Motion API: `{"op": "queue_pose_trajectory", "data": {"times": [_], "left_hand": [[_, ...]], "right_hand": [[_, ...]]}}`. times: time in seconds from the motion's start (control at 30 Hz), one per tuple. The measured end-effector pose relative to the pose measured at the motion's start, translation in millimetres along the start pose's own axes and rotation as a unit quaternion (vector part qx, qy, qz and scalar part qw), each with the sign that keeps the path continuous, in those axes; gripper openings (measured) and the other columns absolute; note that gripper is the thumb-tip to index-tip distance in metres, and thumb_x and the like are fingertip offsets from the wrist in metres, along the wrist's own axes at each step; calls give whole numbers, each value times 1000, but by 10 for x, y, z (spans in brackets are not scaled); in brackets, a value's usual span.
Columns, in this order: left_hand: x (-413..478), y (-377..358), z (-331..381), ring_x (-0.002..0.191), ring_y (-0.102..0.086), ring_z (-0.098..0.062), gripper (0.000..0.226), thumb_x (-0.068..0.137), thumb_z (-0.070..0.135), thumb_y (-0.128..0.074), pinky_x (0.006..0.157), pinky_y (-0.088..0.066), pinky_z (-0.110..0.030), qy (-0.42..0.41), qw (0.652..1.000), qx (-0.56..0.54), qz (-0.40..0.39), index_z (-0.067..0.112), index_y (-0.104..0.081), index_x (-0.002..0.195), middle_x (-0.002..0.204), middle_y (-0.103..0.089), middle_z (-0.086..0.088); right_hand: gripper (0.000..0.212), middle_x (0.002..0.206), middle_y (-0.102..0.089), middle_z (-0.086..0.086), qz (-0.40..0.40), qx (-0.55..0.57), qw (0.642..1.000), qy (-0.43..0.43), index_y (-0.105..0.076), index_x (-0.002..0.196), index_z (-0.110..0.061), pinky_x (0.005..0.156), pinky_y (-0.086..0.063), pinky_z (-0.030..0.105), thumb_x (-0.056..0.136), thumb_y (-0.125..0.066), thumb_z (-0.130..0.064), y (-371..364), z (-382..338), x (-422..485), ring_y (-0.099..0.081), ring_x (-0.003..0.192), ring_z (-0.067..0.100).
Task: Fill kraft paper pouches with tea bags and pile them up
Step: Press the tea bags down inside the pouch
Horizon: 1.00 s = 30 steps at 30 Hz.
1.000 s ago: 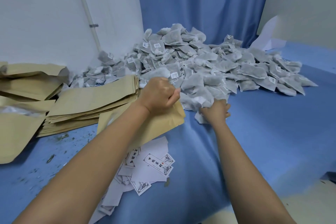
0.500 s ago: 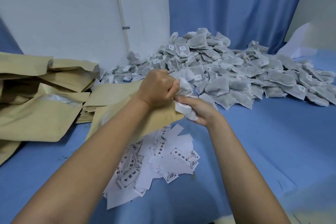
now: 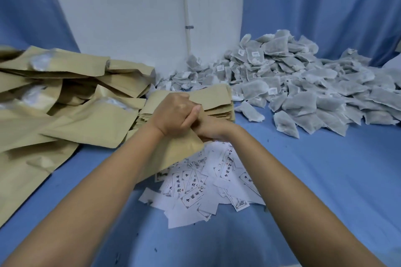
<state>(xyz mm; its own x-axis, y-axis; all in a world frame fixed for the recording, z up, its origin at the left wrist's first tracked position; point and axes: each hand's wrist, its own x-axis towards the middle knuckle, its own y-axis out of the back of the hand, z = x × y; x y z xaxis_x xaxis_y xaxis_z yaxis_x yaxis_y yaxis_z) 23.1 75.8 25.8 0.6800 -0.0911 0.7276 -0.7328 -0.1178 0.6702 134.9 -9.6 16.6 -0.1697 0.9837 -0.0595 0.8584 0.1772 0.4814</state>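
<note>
Clutching plain tan kraft pouch (image 3: 184, 149), matte, creased, in left hand (image 3: 173, 115)

The left hand (image 3: 175, 115) is gripping the mouth of a kraft pouch (image 3: 173, 155) while the right hand (image 3: 209, 128) is pressing in beside it, fingers hidden, with a flat pouch stack (image 3: 217, 102) lying just behind the grip, the tea bag heap (image 3: 303, 84) spreading to its right, filled pouches (image 3: 65, 106) piling to its left and printed labels (image 3: 206, 186) lying just below.
</note>
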Motion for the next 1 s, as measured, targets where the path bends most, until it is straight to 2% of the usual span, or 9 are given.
{"op": "queue_pose_trajectory", "data": {"times": [0.13, 0.27, 0.37, 0.43, 0.5, 0.57, 0.67, 0.8, 1.0], "left_hand": [[10, -10, 83, 43, -30, -14, 44, 88, 9, -38, 47, -28, -22, 7, 999, -24, 21, 6, -46, 44, 40, -45, -8], [164, -259, 273, 42, -27, -14, 44, 88, 10, -38, 49, -27, -21, -37, 999, -29, 9, 6, -49, 45, 40, -45, -6], [27, -151, 77, 37, -36, -19, 46, 88, 12, -38, 51, -35, -21, -11, 1000, 10, -21, 6, -50, 44, 39, -46, -6], [-48, -46, -37, 33, -36, -21, 46, 87, 11, -38, 55, -30, -20, 6, 999, 24, -22, 7, -48, 42, 37, -45, -6], [-82, -11, -82, 31, -35, -22, 47, 86, 10, -39, 57, -20, -19, 9, 999, 40, -20, 8, -44, 40, 35, -42, -6], [-111, -23, -110, 30, -35, -23, 47, 86, 10, -40, 58, -12, -17, 10, 998, 52, -19, 8, -41, 40, 34, -40, -6], [-139, -66, -129, 33, -36, -22, 47, 87, 12, -39, 53, -22, -18, 22, 998, 58, -16, 10, -40, 40, 35, -41, -4], [-119, -134, -102, 35, -35, -22, 47, 88, 14, -39, 50, -25, -19, 17, 998, 51, -17, 9, -40, 41, 35, -38, -5], [-122, -156, -110, 35, -33, -21, 47, 87, 13, -39, 53, -23, -19, 21, 999, 44, -7, 10, -40, 41, 35, -39, -4]], "right_hand": [[22, 66, -48, 0, 65, 10, 997, -33, -62, 94, -7, 58, -46, 21, 92, -42, 2, -13, 105, 153, -49, 65, 15], [43, 92, -41, 0, 119, 44, 991, -47, -40, 132, 12, 69, -37, 5, 101, -30, -16, -112, 302, 250, -38, 94, 14], [23, 89, -57, 1, 101, 59, 992, -50, -60, 105, -7, 73, -49, 23, 98, -38, -5, -44, 313, 192, -53, 82, 13], [29, 66, -64, 0, 215, 154, 964, -19, -63, 76, -10, 63, -50, 23, 88, -42, 7, 83, 394, 149, -61, 62, 10], [39, 57, -59, -2, 307, 6, 950, -58, -61, 62, -14, 57, -46, 24, 81, -40, 11, 236, 647, 118, -56, 55, 13], [34, 74, -62, -5, 165, -175, 965, -105, -66, 70, -20, 64, -49, 29, 79, -47, 7, 241, 853, 45, -57, 71, 16], [26, 99, -60, -10, -8, -208, 972, -108, -68, 86, -30, 71, -51, 23, 73, -76, -9, 114, 1066, -9, -55, 81, 4], [24, 72, -61, -1, 61, -182, 977, -88, -64, 69, -27, 41, -40, 16, 70, -79, -9, 72, 1123, 55, -50, 44, 6], [18, 72, -68, -17, 266, 31, 964, -2, -69, 68, -26, 53, -39, 5, 80, -69, -13, 182, 983, -19, -55, 59, -10]]}}
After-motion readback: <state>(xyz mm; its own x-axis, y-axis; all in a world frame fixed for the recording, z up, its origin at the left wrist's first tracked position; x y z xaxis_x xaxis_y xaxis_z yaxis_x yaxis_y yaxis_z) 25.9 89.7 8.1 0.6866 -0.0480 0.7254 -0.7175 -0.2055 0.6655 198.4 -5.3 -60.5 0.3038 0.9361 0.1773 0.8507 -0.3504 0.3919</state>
